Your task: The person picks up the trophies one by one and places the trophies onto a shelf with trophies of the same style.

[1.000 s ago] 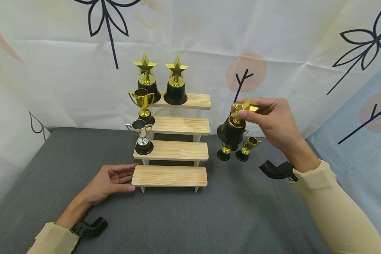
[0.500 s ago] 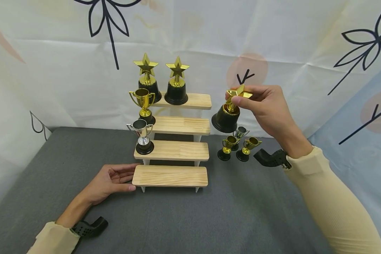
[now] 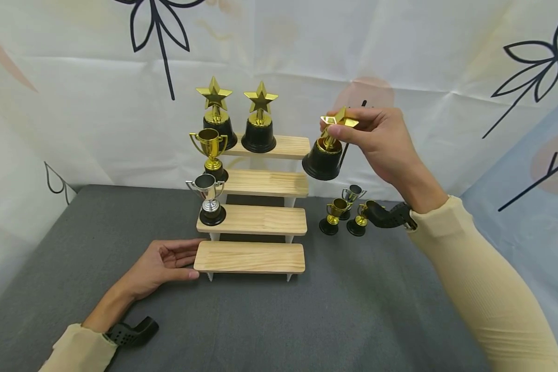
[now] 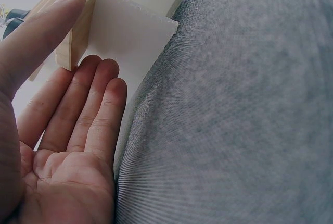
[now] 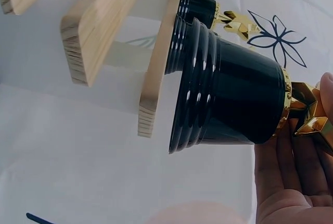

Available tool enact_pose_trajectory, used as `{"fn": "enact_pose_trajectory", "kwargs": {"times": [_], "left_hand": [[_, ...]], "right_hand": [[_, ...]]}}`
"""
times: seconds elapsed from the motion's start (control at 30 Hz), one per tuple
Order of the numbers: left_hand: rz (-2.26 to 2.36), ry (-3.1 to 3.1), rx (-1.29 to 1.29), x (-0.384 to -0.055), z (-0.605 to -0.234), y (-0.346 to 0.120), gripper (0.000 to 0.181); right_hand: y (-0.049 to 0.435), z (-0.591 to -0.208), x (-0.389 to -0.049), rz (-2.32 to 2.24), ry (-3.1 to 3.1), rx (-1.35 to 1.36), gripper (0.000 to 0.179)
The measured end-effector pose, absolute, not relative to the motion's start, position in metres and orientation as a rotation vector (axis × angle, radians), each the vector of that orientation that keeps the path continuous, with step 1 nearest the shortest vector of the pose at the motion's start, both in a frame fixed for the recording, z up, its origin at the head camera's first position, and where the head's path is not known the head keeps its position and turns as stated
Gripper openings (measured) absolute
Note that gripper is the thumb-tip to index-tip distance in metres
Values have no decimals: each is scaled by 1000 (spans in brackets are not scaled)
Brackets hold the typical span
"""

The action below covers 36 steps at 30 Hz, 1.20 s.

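My right hand [image 3: 376, 139] pinches a gold star trophy [image 3: 324, 157] by its star, its black base tilted and hanging just right of the top shelf. In the right wrist view that black base [image 5: 234, 88] fills the middle, near the end of the top board [image 5: 156, 83]. My left hand [image 3: 160, 268] lies beside the bottom step of the wooden tiered stand [image 3: 248, 257], fingers extended at its left end. In the left wrist view the fingers [image 4: 106, 109] lie along the white support [image 4: 130, 31], palm showing.
Two star trophies [image 3: 259, 129] stand on the top shelf. A gold cup [image 3: 209, 147] and a silver cup [image 3: 210, 199] occupy the left ends of the two shelves below. Three small cups, one a gold cup [image 3: 336, 209], stand on the grey cloth right of the stand.
My right hand has lifted the star trophy up and leftward, from in front of the small cups to beside the top shelf. My left hand has stayed where it was.
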<state>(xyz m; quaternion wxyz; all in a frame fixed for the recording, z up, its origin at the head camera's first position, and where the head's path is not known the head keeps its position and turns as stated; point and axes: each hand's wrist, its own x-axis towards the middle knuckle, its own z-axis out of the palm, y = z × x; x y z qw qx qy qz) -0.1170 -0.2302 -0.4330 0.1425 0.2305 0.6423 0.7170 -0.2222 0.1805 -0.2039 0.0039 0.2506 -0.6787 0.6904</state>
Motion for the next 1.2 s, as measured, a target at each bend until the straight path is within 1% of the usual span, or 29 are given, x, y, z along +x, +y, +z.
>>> {"fn": "enact_pose_trajectory", "kwargs": {"times": [0.4, 0.83, 1.2], "left_hand": [[2067, 1852, 644, -117, -432, -230, 69], [2047, 1871, 635, -116, -431, -230, 70], [2067, 1851, 665, -117, -433, -230, 67]], "right_hand": [[163, -199, -238, 2146, -2110, 829, 18], [149, -200, -249, 2114, -2176, 797, 20], [142, -203, -259, 2122, -2208, 822, 20]]}}
